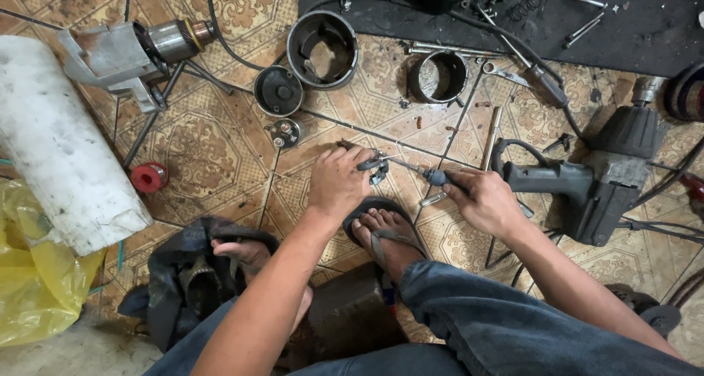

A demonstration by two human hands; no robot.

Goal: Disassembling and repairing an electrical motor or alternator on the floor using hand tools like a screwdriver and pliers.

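A small dark metal part (pixel 378 172) sits on the tiled floor (pixel 213 149), pinned by the left hand (pixel 339 184), its grip pinching it. The right hand (pixel 484 200), grip pressed around a screwdriver (pixel 418 169), sets the tip on it. This looks like a screw being worked; steady, square pressure seems called for.

— What sort of place is this?

— An informal repair workshop, run on the floor. The patterned floor tiles (pixel 213 149) are grimy and strewn with dismantled machine parts.

— Such as?

— A motor armature (pixel 172 39) at the upper left, open metal housings (pixel 321 50) along the top centre, a wrench (pixel 506 73), loose bolts, and a power drill (pixel 594 182) at the right with its cables trailing.

— Any bench?

— None in view; a black mat (pixel 638 31) at the upper right carries small tools, and the person sits low in sandals among the parts.
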